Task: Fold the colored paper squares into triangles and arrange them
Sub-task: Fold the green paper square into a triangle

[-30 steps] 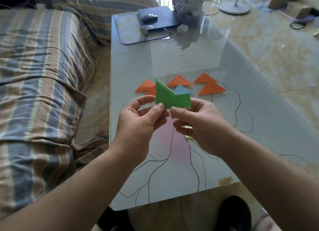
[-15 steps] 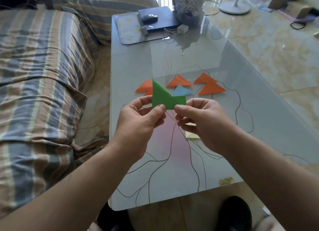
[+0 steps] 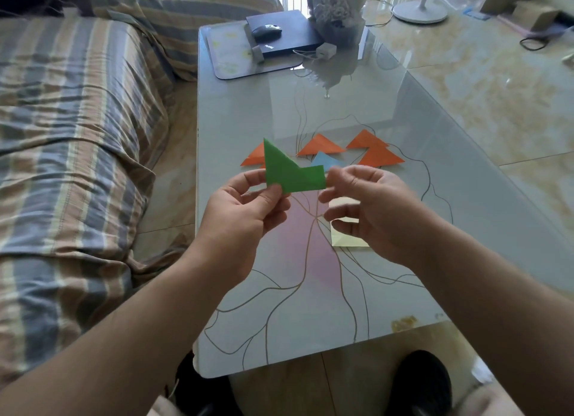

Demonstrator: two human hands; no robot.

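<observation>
A partly folded green paper (image 3: pixel 289 175) is held up over the glass table (image 3: pixel 248 105), pinched at its lower left by my left hand (image 3: pixel 245 210). My right hand (image 3: pixel 375 213) is blurred, its fingers spread just off the paper's right edge. Behind the paper, several folded orange triangles (image 3: pixel 321 145) lie in a row. A light blue triangle (image 3: pixel 323 161) rests in front of them. A pale yellow paper (image 3: pixel 348 240) lies flat, partly hidden under my right hand.
A striped sofa (image 3: pixel 77 136) runs along the table's left side. At the far end sit a dark laptop (image 3: pixel 285 33) with a mouse (image 3: pixel 267 30) on it, a mat and a vase (image 3: pixel 337 12). A fan base (image 3: pixel 419 12) stands on the tiled floor.
My right hand has come off the green paper and spread its fingers, uncovering the yellow paper beneath. The green paper shifted slightly left and up in my left hand.
</observation>
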